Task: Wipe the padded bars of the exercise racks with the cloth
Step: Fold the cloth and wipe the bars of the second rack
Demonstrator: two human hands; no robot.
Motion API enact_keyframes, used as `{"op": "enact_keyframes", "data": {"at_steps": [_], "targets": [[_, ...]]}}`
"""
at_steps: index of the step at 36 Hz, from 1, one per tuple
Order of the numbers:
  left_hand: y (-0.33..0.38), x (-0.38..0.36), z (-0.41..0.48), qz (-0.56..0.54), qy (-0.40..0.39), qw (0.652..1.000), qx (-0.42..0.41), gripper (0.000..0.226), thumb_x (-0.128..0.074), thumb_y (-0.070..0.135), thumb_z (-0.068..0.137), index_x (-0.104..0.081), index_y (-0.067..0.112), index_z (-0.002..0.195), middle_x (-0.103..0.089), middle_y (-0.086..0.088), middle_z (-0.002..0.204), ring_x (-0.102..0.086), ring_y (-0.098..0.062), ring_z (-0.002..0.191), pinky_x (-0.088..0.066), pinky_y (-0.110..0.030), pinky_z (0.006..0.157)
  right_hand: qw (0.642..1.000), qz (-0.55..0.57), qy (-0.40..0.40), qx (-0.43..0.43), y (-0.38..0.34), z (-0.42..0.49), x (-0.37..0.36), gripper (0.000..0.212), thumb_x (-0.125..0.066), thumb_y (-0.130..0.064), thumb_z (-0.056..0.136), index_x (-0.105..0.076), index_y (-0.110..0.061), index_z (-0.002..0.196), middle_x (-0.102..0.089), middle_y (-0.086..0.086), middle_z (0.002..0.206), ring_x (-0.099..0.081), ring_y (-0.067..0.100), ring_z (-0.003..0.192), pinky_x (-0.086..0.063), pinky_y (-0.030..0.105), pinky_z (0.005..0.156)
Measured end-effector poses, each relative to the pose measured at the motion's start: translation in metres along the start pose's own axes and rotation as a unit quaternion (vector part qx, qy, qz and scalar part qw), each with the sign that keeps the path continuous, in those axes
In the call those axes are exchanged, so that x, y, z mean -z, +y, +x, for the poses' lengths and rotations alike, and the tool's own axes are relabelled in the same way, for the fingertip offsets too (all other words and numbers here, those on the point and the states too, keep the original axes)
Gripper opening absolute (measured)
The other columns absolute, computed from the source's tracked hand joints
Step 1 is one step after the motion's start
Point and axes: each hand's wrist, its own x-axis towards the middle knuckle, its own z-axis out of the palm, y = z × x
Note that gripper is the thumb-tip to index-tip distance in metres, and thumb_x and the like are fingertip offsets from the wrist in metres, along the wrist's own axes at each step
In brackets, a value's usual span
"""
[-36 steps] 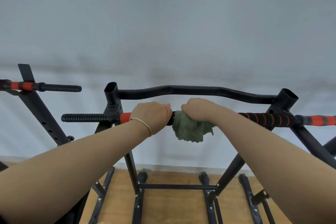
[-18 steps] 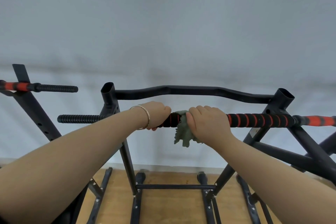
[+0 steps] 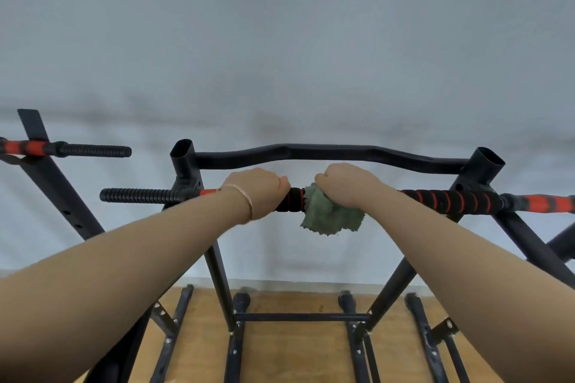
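A black and red padded bar [image 3: 448, 200] runs across the black exercise rack [image 3: 329, 154] in front of me. My left hand [image 3: 258, 188] is closed around the bar left of its middle, a thin bracelet on the wrist. My right hand [image 3: 348, 185] grips the bar just to the right, wrapped over a green cloth [image 3: 326, 216] whose loose corner hangs below the bar. A short stretch of padding shows between the two hands.
A second rack [image 3: 59, 193] stands at the left with its own red and black padded bar [image 3: 65, 149]. A curved black top bar sits behind my hands. The rack's legs [image 3: 298, 317] rest on a wooden floor by a pale wall.
My right hand with the cloth slid right along the bar half a second ago and has come back left, rolling over the top. The left hand keeps its grip.
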Motion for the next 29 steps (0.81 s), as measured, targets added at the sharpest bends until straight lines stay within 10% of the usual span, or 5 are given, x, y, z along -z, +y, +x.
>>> {"op": "enact_keyframes", "data": {"at_steps": [3, 10, 21, 29], "targets": [[-0.003, 0.011, 0.014, -0.181, -0.13, 0.973, 0.061, 0.035, -0.029, 0.027, 0.1, -0.055, 0.005, 0.092, -0.069, -0.008, 0.068, -0.061, -0.02, 0.05, -0.049, -0.029, 0.06, 0.978, -0.153, 0.142, 0.024, -0.003, -0.016, -0.025, 0.016, -0.044, -0.014, 0.099, -0.046, -0.012, 0.083, -0.04, -0.001, 0.064, -0.044, 0.022, 0.062, -0.029, 0.028, 0.049], [-0.003, 0.014, 0.019, -0.207, -0.188, 0.955, 0.097, 0.049, -0.027, 0.034, 0.1, -0.06, 0.003, 0.082, -0.057, -0.008, 0.054, -0.046, -0.018, 0.041, -0.039, -0.025, 0.049, 0.915, -0.116, 0.364, 0.126, -0.005, -0.034, -0.042, 0.005, -0.063, -0.011, 0.072, -0.058, -0.01, 0.073, -0.051, 0.001, 0.057, -0.049, 0.022, 0.047, -0.031, 0.026, 0.047], [-0.007, 0.022, 0.026, -0.217, -0.257, 0.937, 0.094, 0.054, -0.025, 0.034, 0.1, -0.062, 0.0, 0.078, -0.059, -0.011, 0.055, -0.047, -0.021, 0.04, -0.039, -0.024, 0.048, 0.922, -0.044, 0.362, 0.133, -0.021, -0.023, -0.047, 0.019, -0.077, -0.023, 0.073, -0.065, -0.01, 0.08, -0.061, 0.001, 0.064, -0.057, 0.022, 0.053, -0.048, 0.029, 0.052], [-0.025, 0.015, 0.023, -0.121, -0.047, 0.991, 0.029, 0.014, -0.049, 0.006, 0.091, -0.047, 0.014, 0.079, -0.069, -0.002, 0.061, -0.068, -0.02, 0.063, -0.058, -0.041, 0.074, 0.985, -0.004, 0.159, 0.071, -0.01, -0.031, -0.017, 0.039, -0.017, -0.043, 0.105, -0.052, -0.025, 0.102, -0.061, -0.004, 0.088, -0.059, 0.024, 0.083, -0.052, 0.038, 0.069]]}}
